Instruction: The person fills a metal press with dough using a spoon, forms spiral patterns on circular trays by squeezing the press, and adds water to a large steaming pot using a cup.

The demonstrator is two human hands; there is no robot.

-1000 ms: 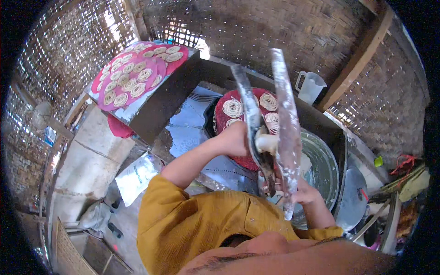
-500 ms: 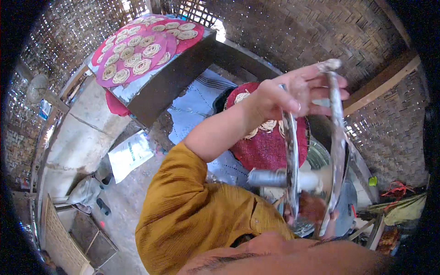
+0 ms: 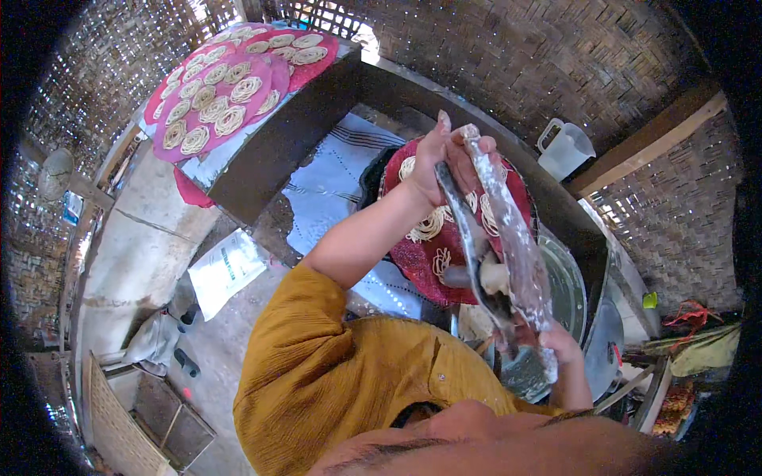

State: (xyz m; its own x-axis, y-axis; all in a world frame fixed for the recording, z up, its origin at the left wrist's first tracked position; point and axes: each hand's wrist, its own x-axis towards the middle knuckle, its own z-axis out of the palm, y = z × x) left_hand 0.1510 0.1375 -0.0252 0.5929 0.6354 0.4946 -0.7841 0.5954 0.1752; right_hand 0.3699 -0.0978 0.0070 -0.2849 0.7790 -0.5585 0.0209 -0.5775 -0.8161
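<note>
Between both hands is a dough-smeared noodle press (image 3: 520, 230). It has two long bars lying close together and slanting, with a metal cylinder (image 3: 458, 276) and a pale round lump (image 3: 495, 278) between them. My left hand (image 3: 444, 163) wraps the upper ends of the bars. At their lower ends is my right hand (image 3: 562, 347), its fingers curled round them and partly hidden. Below the press, a round tray with red cloth (image 3: 413, 258) carries several coils of pale strands (image 3: 429, 226).
At the far left, pink cloths (image 3: 171, 147) with many strand coils cover a raised surface. A large metal basin (image 3: 567, 278) stands right of the tray, and a white jug (image 3: 566, 149) rests on the ledge behind. A white sack (image 3: 226, 274) lies on the floor.
The press has shifted left and tilted, and its bars are closer together. My left hand, loosely spread before, now wraps the upper ends. The white jug has come into view.
</note>
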